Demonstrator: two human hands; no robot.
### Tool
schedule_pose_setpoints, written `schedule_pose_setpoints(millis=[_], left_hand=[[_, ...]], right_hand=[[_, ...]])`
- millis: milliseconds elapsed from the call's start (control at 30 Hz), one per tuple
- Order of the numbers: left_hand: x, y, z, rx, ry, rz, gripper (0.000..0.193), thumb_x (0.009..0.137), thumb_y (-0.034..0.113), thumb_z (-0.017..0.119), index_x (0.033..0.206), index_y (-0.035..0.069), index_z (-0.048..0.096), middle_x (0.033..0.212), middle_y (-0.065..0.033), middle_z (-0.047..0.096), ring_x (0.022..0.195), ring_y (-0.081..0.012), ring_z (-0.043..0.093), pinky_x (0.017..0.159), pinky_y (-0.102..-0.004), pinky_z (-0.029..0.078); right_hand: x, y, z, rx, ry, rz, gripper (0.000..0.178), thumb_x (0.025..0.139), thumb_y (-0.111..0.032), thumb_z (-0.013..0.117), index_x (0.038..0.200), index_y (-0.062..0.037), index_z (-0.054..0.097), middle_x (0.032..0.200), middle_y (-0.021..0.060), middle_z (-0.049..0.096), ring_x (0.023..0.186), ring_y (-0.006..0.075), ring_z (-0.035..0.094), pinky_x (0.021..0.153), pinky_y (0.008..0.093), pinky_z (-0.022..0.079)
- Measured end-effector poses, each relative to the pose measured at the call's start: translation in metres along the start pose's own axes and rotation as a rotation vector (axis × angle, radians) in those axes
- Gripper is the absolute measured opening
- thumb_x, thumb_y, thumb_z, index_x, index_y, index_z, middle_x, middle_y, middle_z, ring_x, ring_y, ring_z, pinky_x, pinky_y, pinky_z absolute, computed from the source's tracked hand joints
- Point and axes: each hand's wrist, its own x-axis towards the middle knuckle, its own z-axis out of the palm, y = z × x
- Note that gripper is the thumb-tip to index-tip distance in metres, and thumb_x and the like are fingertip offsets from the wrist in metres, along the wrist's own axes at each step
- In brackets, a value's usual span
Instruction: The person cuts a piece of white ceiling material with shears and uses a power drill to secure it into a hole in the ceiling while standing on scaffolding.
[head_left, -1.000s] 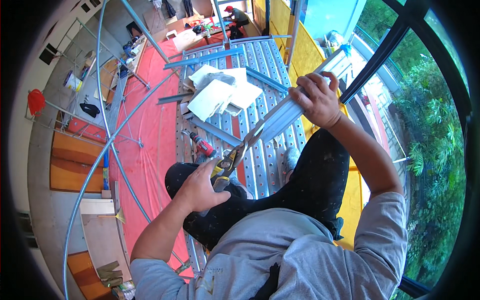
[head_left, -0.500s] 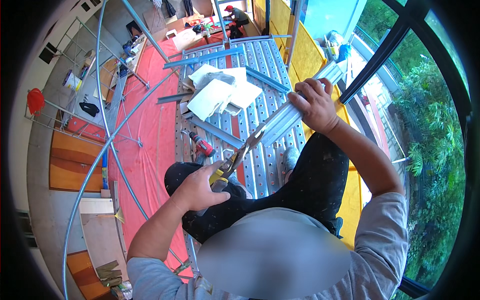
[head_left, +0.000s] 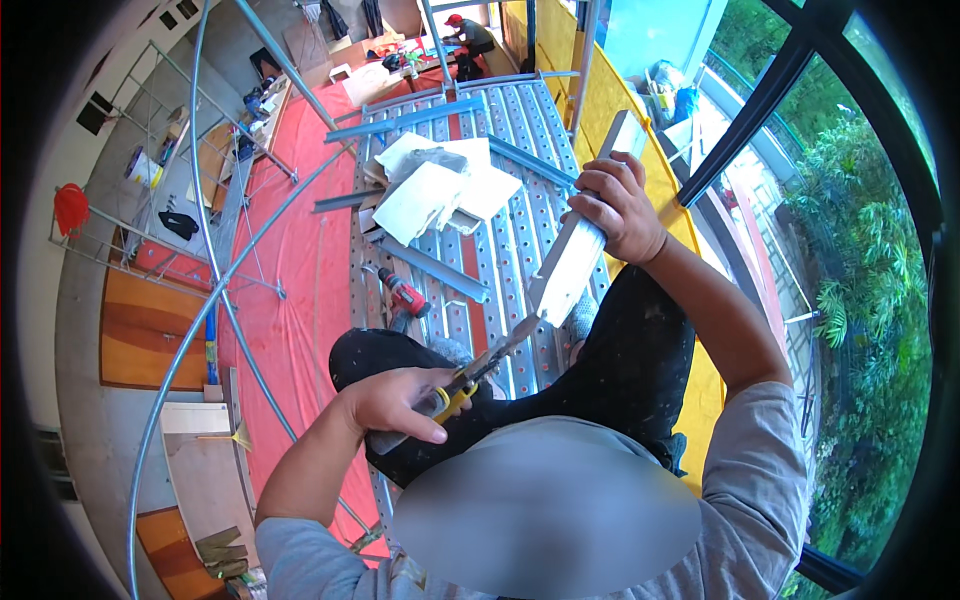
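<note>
Yellow-handled metal snips (head_left: 456, 394) are in my left hand (head_left: 396, 405), its fingers wrapped round the grips. Their long blades point up and right, the tip at the near end of a metal channel (head_left: 566, 270). My right hand (head_left: 622, 207) grips that channel from above, partway along it. The channel slants up and right over my right leg, its far end near the yellow boards. A red and black cordless drill (head_left: 404, 293) lies on the perforated metal platform, just beyond my left knee.
White board offcuts (head_left: 430, 195) are heaped on the platform (head_left: 520, 345) among loose metal channels (head_left: 432, 268). Scaffold tubes (head_left: 216, 285) cross at left, above a red sheet (head_left: 290, 230). Yellow boards (head_left: 640, 170) and window frames border the right. Another person (head_left: 468, 35) is far off.
The channel has rolled in my right hand, showing a different side. My left hand has turned and lowered a little with the snips, whose blades now reach only the channel's near end.
</note>
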Motion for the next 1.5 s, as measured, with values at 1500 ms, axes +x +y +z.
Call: schedule_pose_setpoints(millis=[1500], left_hand=[[-0.002,-0.011,0.009,0.435,0.456,0.125,0.081,0.077,0.034,0.087,0.141,-0.001,0.052,0.119,-0.0152,0.065,0.114,-0.0246,0.063,0.102,-0.0366,0.048]], right_hand=[[0.033,0.012,-0.011,-0.227,-0.172,-0.162,0.036,0.086,-0.012,0.066,0.117,-0.0284,0.056,0.112,0.0029,0.061,0.116,0.0243,0.059,0.1,0.0533,0.039]])
